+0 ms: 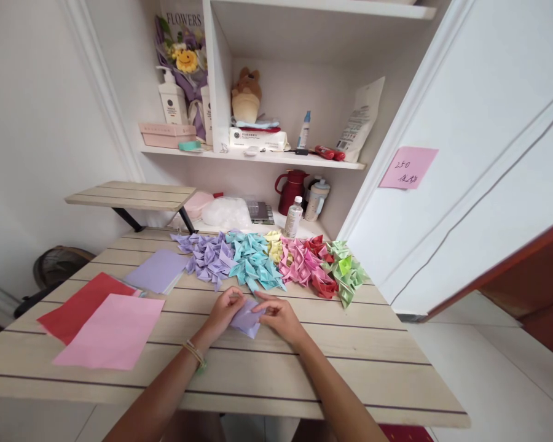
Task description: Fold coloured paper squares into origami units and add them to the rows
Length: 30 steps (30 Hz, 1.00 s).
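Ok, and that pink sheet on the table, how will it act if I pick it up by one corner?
The pink sheet looks like thin paper, so it's probably light and would likely droop. Lying flat, it may slide easily if pushed, and could nudge the red sheet it overlaps.

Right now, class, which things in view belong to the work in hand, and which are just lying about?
Seemingly in the work:
- purple paper, between left hand and right hand
- folded paper pieces
- flat sheets

Apparently just lying about:
- clear bottle
- red jug
- plush toy
- pink box
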Each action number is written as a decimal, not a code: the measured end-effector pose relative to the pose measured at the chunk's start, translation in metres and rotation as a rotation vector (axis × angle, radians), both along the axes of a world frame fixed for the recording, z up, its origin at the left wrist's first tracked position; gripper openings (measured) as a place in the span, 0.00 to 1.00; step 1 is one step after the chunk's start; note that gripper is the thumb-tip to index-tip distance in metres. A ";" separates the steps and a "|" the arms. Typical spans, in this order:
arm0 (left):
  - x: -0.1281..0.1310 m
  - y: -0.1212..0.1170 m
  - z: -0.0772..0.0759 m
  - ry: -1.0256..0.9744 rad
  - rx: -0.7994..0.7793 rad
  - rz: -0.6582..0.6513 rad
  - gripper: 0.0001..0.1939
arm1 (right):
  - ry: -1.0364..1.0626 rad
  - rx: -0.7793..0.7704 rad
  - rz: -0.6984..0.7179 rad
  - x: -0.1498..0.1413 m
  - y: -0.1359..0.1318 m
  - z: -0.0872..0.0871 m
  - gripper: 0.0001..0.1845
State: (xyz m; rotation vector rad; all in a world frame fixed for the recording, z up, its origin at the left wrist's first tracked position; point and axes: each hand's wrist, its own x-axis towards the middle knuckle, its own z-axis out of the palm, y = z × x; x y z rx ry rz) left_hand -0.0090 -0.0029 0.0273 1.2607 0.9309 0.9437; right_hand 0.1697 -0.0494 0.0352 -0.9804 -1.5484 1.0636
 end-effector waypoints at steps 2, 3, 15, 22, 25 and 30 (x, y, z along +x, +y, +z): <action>0.000 0.000 0.002 -0.007 0.012 0.002 0.18 | 0.039 -0.092 0.022 -0.001 0.001 -0.003 0.12; 0.000 0.000 0.002 -0.010 0.017 0.002 0.19 | 0.044 -0.107 0.005 -0.001 0.002 -0.004 0.13; 0.001 -0.003 0.005 -0.056 0.012 -0.066 0.19 | 0.136 -0.064 -0.383 0.007 0.012 -0.014 0.19; 0.001 -0.003 0.002 -0.026 0.042 -0.035 0.16 | 0.169 -0.073 -0.339 0.005 0.013 -0.014 0.17; -0.001 0.000 0.000 -0.010 0.066 0.031 0.13 | 0.189 -0.070 -0.313 0.006 0.014 -0.012 0.18; 0.001 -0.002 0.001 -0.012 0.094 0.063 0.12 | 0.193 -0.046 -0.282 0.005 0.012 -0.008 0.19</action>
